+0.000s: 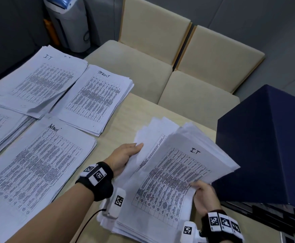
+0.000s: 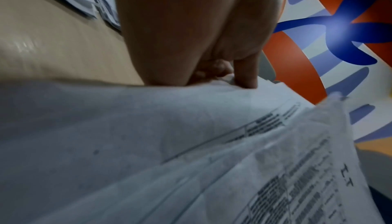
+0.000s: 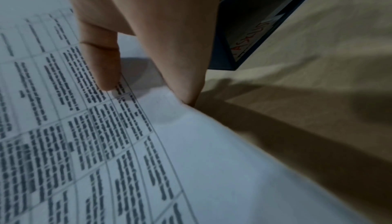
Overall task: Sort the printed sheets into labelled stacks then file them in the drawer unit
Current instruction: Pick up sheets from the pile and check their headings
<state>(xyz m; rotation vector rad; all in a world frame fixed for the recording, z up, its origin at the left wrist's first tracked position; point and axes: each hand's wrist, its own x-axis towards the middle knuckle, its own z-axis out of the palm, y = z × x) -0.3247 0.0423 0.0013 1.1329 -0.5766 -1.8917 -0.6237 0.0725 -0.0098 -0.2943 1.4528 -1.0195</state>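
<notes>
A light wooden table [image 1: 125, 109] fills the lower half of the head view. Beyond its far edge, at twelve o'clock, two cream upholstered chairs [image 1: 160, 55] stand side by side, touching. At eleven o'clock a grey machine with a blue top [image 1: 68, 23] stands on the dark grey floor [image 1: 274, 23]. Lighting is dim and even.

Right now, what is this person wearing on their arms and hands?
Both forearms are bare, with no sleeves and no gloves. The left wrist and right wrist each carry a black band with square black-and-white coded tags, plus a white camera unit tagged the same way. A thin black cable trails from the left unit.
</notes>
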